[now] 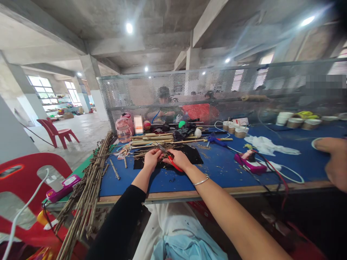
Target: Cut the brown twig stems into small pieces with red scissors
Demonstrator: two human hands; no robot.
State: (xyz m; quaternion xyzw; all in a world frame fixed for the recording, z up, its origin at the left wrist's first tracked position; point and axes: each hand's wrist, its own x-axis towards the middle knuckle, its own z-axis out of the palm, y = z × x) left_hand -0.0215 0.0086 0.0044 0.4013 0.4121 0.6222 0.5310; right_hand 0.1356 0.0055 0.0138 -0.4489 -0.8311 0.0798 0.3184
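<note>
We are seeing the right hand (179,158) wrapping its fingers around the red-handled cutters (175,164), so this grip is closed on the tool. The left hand (152,159) is lying at 9 o'clock from it, very near, and its thumb and fingers are pinching what seems to be a thin dry twig (164,155); the piece is too small for us to be certain. This twig is sitting between the two hands, nearer to the left one, and how its long axis is running, we cannot tell. The cutters are pointing their tips between 10 and 11 o'clock, with the handles going back between 4 and 5. Whether the blades are touching the twig, we are not able to see.

Under the hands, a black cloth (195,155) is lying on the blue tabletop (135,185), where small crumbs are scattering. At 8 o'clock, a bundle of long dry stalks (88,193) is hanging over the edge. At 2 o'clock, a blue glue gun (218,141) is resting; at 3 o'clock, we are noticing a purple power strip (251,164) and, farther, another person's blurred hand (336,162). Toward 12 o'clock, a perforated metal screen (143,85) is standing behind the table. At 10 o'clock, a red chair (58,131) is standing on the pale floor.
</note>
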